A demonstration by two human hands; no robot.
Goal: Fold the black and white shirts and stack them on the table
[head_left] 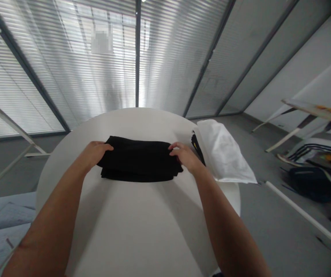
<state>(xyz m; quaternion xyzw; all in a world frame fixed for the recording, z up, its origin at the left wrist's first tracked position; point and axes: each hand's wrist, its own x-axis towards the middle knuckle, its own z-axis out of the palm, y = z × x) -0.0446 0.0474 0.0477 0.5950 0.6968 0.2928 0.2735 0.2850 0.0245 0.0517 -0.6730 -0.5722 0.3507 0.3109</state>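
A folded black cloth (140, 159), long and layered, lies across the white round table (142, 227). At its left end my left hand (97, 152) pinches the edge, thumb on top and fingers underneath. My right hand (182, 154) grips the upper right corner, with thumb and fingertips closed on the fabric. Its layers show as an uneven lower edge. Whether it is a garment I cannot tell. To the right of my right hand, a white cloth (220, 150) rests over dark folded fabric (197, 148) and hangs past the table's edge.
Behind the table stands a glass wall with blinds (165, 69). Papers (12, 215) lie at the lower left beside a white metal frame (12, 123). On the right are a low table (312, 109), a dark bag (312, 181) and a white pole (303, 213) near the floor.
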